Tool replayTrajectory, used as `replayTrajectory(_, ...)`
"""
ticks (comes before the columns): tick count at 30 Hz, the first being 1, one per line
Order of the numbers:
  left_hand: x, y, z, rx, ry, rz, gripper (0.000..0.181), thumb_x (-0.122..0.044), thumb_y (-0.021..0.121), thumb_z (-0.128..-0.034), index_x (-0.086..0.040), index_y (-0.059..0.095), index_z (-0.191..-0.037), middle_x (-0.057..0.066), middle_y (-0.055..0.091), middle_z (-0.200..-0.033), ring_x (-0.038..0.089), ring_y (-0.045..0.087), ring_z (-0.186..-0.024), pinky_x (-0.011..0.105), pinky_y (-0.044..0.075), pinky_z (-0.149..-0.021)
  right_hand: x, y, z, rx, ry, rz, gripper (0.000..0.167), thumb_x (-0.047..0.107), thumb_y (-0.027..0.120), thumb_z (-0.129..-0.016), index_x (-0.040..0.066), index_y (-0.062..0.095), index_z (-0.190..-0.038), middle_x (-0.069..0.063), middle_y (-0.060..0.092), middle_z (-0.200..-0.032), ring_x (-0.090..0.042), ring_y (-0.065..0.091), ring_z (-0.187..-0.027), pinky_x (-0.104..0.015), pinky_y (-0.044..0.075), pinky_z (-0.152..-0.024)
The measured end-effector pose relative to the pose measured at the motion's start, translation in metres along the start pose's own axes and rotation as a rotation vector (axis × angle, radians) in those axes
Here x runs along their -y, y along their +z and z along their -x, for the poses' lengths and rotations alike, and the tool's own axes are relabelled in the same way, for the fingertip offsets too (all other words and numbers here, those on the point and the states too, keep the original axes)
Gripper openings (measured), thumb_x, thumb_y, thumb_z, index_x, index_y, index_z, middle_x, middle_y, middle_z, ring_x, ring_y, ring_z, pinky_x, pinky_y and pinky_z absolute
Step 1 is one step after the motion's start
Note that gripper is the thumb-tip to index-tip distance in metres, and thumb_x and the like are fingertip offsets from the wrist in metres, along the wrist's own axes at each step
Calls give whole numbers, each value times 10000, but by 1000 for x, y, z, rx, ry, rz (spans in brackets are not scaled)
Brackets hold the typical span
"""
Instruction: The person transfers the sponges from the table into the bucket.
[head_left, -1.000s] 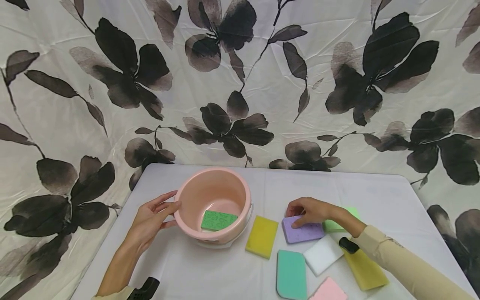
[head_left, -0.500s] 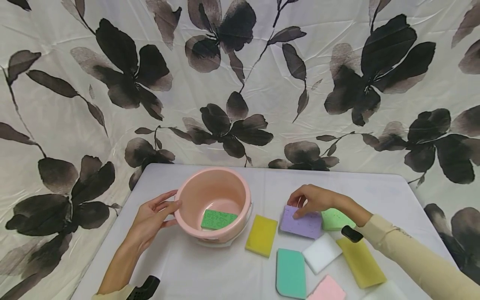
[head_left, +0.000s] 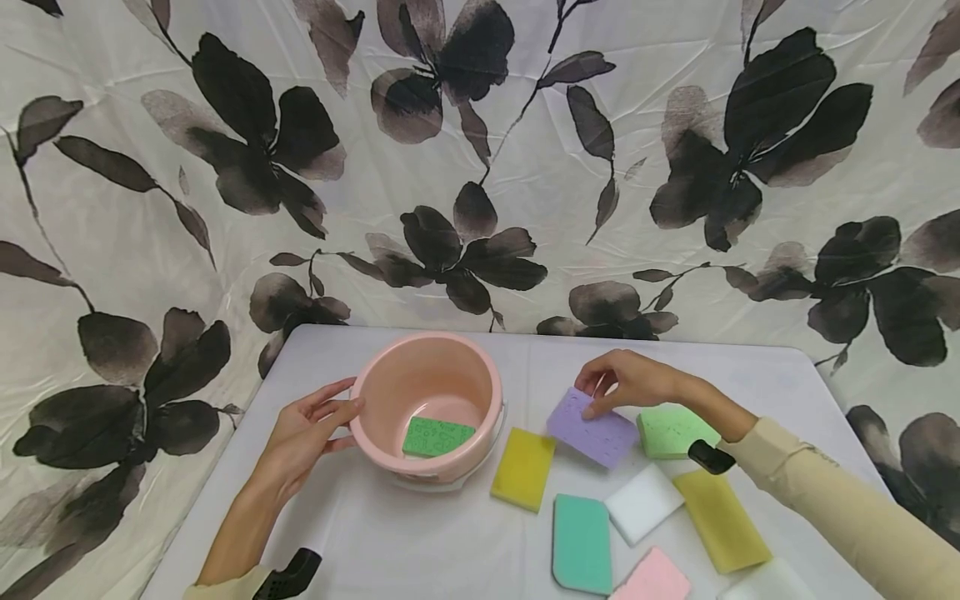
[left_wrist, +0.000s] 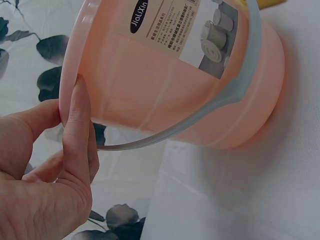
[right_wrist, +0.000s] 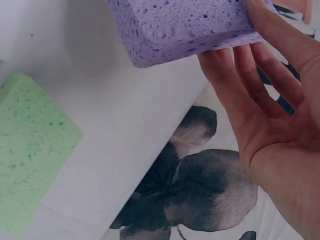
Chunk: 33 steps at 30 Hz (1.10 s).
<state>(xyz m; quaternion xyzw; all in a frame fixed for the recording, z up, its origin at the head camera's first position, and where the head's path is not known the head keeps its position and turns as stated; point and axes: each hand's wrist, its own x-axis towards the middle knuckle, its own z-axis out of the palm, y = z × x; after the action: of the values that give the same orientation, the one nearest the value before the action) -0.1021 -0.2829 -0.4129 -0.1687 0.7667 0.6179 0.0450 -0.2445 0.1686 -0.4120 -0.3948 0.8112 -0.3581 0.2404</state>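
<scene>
My right hand (head_left: 633, 382) pinches a porous purple sponge (head_left: 592, 427) between thumb and fingers, holding it tilted above the table. In the right wrist view the purple sponge (right_wrist: 195, 25) has the thumb on top and the fingers beneath. My left hand (head_left: 303, 437) grips the rim of a pink bucket (head_left: 360, 437) at its left side. The left wrist view shows the thumb and fingers pinching the rim of the bucket (left_wrist: 150, 100), which has a label and a grey handle. Inside the bucket lies a green sponge (head_left: 438, 437).
Right of the bucket lies a yellow sponge (head_left: 523, 469). Around it on the white table (head_left: 405, 550) are a teal sponge (head_left: 582, 543), a white one (head_left: 643, 503), a pink one (head_left: 652, 577), a light green one (head_left: 675, 432) and an olive-yellow one (head_left: 722, 521). A floral cloth (head_left: 570, 192) hangs behind.
My right hand has lifted the purple sponge off the table and tilted it, moving it slightly up and left. The left hand and bucket stay in place.
</scene>
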Motion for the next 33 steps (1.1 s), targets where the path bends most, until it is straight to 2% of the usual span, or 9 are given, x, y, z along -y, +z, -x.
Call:
replayTrajectory(7, 0, 0, -1, -5, -17, -2, 685, -324, 747, -962, -104, 459, -1544, 81, 695, -1198, 77, 708, -933, 282, 623, -797, 11, -8, -1, -20, 38, -42, 336, 159, 862, -847, 10, 714, -1109, -49, 697, -1021, -199, 696, -943, -353, 602, -869)
replayTrajectory(15, 0, 0, 0, 1, -11, -5, 691, -325, 743, -965, -92, 450, -1547, 56, 701, -1165, 60, 705, -921, 277, 621, -799, 25, -17, -3, -31, 63, -132, 358, 118, 850, -852, -24, 695, -1142, -97, 684, -1025, -237, 702, -936, -323, 631, -785)
replayTrajectory(33, 1, 1, -1, 7, -6, 13, 680, -296, 737, -973, -96, 442, -1552, 70, 698, -1184, 95, 718, -964, 291, 622, -806, 56, -33, -20, -55, 94, -271, 401, 93, 831, -871, -41, 662, -1209, -132, 730, -1003, -262, 719, -894, -409, 641, -811)
